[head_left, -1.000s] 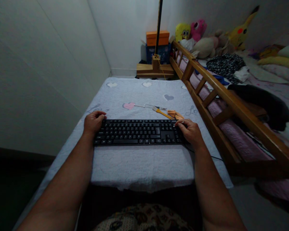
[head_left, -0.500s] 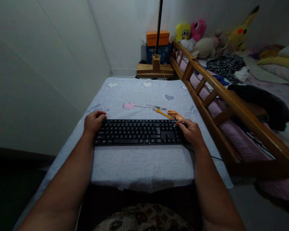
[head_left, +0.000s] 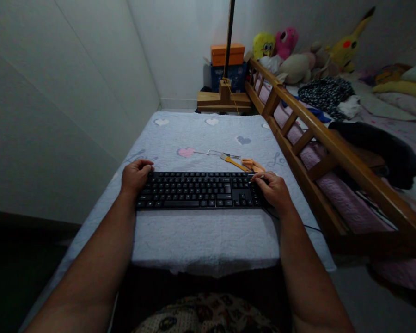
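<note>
A black keyboard point(head_left: 187, 190) lies flat across the cloth-covered table point(head_left: 201, 236), its keys facing up. At its left end, my left hand point(head_left: 136, 175) is closed around the edge, thumb toward the upper left corner. My right hand point(head_left: 272, 188) grips the opposite end, with the fingertips over the number pad and hiding part of it. Just beyond the keyboard rest a flat brush point(head_left: 234, 163) with a yellow handle and a folded orange cloth point(head_left: 252, 165). Beside the brush are thin metal tools point(head_left: 201, 152), too small to name exactly.
A wooden bed rail point(head_left: 305, 125) runs along the table's right side. Behind it are plush toys point(head_left: 294, 69) and clothes. Past the far edge stand an orange box point(head_left: 228, 55) and a wooden base point(head_left: 224, 99) with a dark pole. A pale wall rises at left.
</note>
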{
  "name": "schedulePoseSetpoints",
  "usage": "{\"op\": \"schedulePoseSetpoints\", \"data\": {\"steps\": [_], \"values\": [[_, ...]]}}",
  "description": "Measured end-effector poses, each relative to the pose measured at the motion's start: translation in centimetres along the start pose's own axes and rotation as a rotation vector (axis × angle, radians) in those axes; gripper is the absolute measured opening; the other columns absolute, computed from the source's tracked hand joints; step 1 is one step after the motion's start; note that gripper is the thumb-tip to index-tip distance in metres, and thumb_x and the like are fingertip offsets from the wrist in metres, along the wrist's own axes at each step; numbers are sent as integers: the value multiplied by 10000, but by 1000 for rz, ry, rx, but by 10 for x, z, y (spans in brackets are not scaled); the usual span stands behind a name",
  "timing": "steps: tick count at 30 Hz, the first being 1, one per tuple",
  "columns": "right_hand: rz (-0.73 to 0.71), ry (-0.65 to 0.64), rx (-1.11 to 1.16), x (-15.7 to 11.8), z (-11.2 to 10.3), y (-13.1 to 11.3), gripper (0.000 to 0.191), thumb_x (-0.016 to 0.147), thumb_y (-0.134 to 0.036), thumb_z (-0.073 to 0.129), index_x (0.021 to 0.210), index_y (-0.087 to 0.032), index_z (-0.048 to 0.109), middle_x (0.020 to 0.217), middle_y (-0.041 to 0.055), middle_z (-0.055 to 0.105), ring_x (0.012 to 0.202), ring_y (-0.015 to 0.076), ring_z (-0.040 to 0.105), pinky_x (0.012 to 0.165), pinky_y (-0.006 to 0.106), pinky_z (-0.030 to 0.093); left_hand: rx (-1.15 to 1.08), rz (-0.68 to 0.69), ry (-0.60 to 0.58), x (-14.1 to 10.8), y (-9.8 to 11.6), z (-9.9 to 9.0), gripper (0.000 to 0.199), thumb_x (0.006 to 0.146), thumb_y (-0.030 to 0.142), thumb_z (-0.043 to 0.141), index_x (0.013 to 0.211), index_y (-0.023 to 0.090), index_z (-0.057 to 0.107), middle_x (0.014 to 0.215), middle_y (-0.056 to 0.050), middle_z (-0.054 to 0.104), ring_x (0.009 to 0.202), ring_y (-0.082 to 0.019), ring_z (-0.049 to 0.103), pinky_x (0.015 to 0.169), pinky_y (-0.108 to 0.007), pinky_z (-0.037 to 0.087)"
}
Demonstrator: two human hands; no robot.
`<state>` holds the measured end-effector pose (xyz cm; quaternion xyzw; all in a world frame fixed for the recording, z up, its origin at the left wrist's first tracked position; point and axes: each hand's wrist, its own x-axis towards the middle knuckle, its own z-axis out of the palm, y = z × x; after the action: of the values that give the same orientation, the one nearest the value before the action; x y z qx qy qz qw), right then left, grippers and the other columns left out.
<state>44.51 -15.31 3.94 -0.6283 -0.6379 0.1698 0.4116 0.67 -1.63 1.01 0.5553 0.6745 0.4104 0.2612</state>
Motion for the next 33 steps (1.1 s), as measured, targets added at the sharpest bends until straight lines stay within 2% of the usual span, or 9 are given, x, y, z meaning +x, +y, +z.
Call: {"op": "schedulePoseSetpoints", "data": {"steps": [12,24,33], "values": [[25,39,-23,-1,-4,8,216,863,-368,577,793,-248,742,888,49,758,925,255,688,921,389,495,3,-3,2,2,-2,0,228,658,325,621,829,208,717,760,-20,705,758,-214,653,782,-326,530],[2,20,-3,-1,0,3,203,862,-355,581,807,-253,747,921,54,770,951,261,692,945,400,497,23,10,-2,2,-6,-1,265,660,345,624,856,202,730,775,-26,714,751,-213,643,742,-319,509],[-1,31,-21,-1,-2,7,207,868,-342,573,804,-250,747,908,53,765,945,257,692,943,398,493,14,16,5,4,-9,0,231,672,316,619,850,213,725,787,-27,731,764,-225,660,780,-343,539]]}}
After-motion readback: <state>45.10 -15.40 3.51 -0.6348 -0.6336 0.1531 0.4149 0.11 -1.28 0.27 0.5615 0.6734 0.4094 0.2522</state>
